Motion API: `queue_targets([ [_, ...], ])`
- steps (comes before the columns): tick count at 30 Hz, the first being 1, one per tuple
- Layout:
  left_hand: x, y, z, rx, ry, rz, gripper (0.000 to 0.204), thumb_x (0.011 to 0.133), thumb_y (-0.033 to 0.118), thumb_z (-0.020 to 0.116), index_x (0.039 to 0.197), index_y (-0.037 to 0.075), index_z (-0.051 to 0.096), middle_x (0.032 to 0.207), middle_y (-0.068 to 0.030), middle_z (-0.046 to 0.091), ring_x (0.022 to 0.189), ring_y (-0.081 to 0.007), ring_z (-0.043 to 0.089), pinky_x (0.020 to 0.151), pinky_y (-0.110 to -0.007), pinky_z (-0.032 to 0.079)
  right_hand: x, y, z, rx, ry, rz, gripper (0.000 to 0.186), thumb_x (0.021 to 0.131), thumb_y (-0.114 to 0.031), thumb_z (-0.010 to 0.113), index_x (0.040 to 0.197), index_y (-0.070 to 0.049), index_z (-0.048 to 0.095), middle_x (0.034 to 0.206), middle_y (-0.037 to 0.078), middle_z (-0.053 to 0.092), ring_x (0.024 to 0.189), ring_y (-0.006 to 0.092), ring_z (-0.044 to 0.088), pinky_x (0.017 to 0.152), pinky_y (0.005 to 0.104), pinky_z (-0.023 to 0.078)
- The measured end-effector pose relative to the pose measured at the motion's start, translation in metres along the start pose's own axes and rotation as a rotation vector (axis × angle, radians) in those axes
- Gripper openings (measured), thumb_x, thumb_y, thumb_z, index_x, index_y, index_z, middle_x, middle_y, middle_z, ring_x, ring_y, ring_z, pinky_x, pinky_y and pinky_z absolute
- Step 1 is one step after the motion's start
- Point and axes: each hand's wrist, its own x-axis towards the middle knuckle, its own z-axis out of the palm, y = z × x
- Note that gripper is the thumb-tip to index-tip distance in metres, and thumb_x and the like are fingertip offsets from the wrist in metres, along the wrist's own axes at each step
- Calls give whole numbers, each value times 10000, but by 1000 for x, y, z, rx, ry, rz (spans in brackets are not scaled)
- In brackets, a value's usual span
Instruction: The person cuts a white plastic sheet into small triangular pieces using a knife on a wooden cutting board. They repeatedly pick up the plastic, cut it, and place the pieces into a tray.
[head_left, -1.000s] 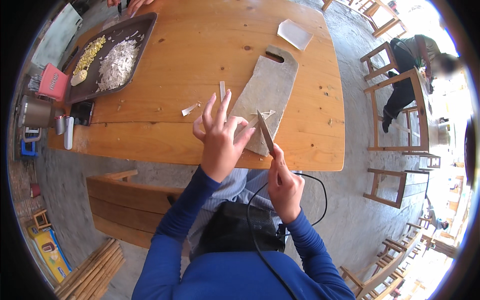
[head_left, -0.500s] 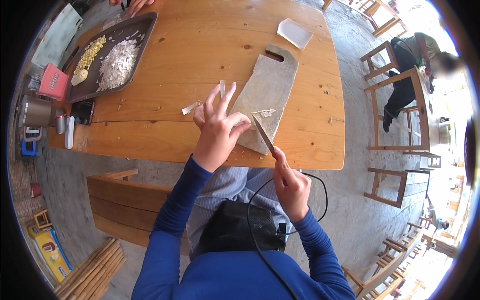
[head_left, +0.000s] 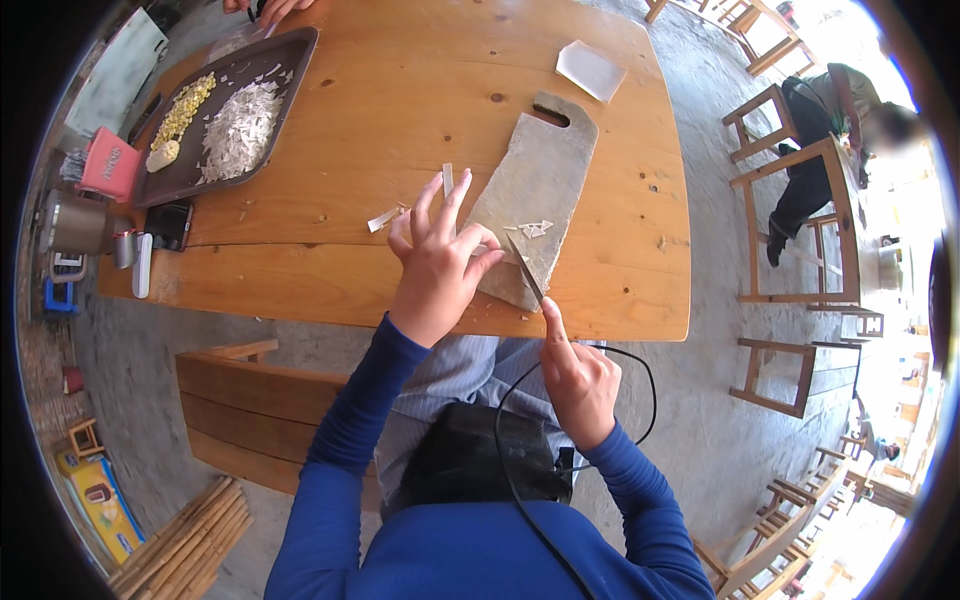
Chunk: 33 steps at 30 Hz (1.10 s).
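Observation:
My right hand (head_left: 580, 385) grips a small knife (head_left: 526, 270), its index finger stretched along the back. The blade slants over the near end of a grey cutting board (head_left: 548, 165). With thumb and index finger pinched, my left hand (head_left: 432, 280) holds a thin whitish strip, mostly hidden by the fingertips, against the board beside the blade; its other fingers are raised. Small cut white slivers (head_left: 534, 229) lie on the board just past the knife tip. Beyond my left fingers, a pale strip (head_left: 447, 180) and another short strip (head_left: 382, 220) rest on the wooden table.
A dark tray (head_left: 297, 62) at the far left holds a heap of white flakes (head_left: 243, 130) and yellow pieces (head_left: 180, 118). Another person's hands (head_left: 272, 10) are behind it. A white angular sheet (head_left: 591, 70) lies beyond the board. A black cable (head_left: 512, 470) hangs across my lap.
The knife and my right hand have shifted very slightly, and the right index finger lies straighter along the blade's back. My left hand keeps its pinch in nearly the same place.

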Motion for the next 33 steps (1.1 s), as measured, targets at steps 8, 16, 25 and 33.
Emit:
queue_targets([
  [8,-2,7,-8,63,20,10,168,809,266,761,829,151,641,1543,-152,402,1460,-351,261,1087,-590,151,14,2,33,207,206,76,567,814,28,655,1368,-67,583,535,66,528,442,189,554,466,337,457],
  [16,-9,13,5,66,85,-66,171,817,269,735,812,129,638,1505,-151,450,1448,-360,284,1086,-581,138,15,1,37,272,291,118,557,811,34,658,1356,-61,596,539,80,526,430,191,545,460,330,451],
  [25,-13,18,5,34,112,-92,130,810,232,729,800,134,645,1494,-154,465,1433,-367,310,1084,-569,145,10,-6,29,246,233,77,605,791,31,660,1383,-62,571,508,60,490,411,181,522,446,339,450],
  [33,-15,14,8,11,94,-98,137,829,247,737,820,141,650,1510,-139,456,1434,-365,308,1080,-563,159,13,-14,28,124,165,65,659,767,12,657,1413,-55,541,506,21,474,422,168,518,440,334,455],
])
